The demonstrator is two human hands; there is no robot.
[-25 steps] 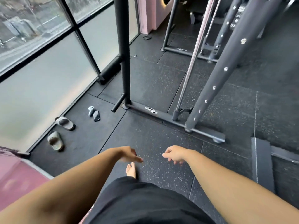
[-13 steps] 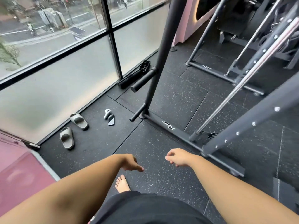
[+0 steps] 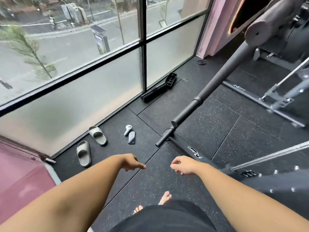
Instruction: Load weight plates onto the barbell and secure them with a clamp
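Barbell (image 3: 197, 101): bare sleeve now nearer and more central than a moment ago, over the floor (image 3: 209, 131), ahead of the hands. Left hand (image 3: 132, 162), right hand (image 3: 183, 165): fingers loosely curled, holding nothing. Slippers (image 3: 97, 135) and phone (image 3: 131, 137) by the window (image 3: 100, 91).

One wide-angle camera worn on the person's head looks forward and steeply down. The barbell (image 3: 187, 111) sits mid-frame, the window (image 3: 100, 91) left of it, and both forearms enter close beneath it, nearest the lens.

light: daylight via window (image 3: 100, 52) | wide-angle edge bending | slight blur
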